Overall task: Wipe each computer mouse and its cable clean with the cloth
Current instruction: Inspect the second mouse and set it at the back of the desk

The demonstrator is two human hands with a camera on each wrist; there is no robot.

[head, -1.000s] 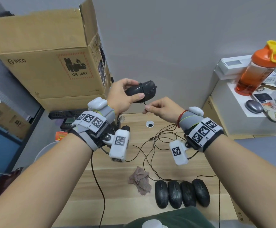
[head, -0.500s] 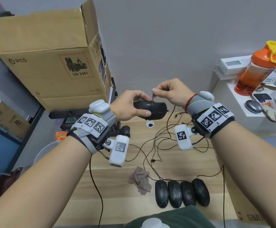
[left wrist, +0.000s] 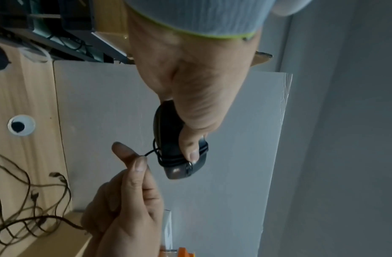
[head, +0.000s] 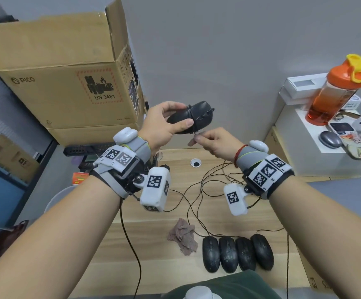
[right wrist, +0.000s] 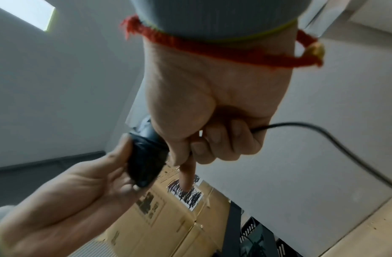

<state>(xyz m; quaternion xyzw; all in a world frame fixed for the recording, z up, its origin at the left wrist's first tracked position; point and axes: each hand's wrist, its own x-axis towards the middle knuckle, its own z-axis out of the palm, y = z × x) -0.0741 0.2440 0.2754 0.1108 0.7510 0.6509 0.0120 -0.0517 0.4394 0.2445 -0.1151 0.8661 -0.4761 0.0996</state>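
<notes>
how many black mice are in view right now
5. One black mouse is held up in the left hand, cable wound round it. Four more lie side by side on the table's near edge, right of the cloth.

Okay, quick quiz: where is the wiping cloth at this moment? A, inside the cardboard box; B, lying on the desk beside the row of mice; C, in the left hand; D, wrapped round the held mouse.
B: the cloth lies crumpled on the desk, left of the four mice, in neither hand.

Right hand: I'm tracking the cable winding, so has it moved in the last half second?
Yes. The right hand pinching the cable has dropped from above the held mouse to just below it, nearer the desk grommet.
</notes>
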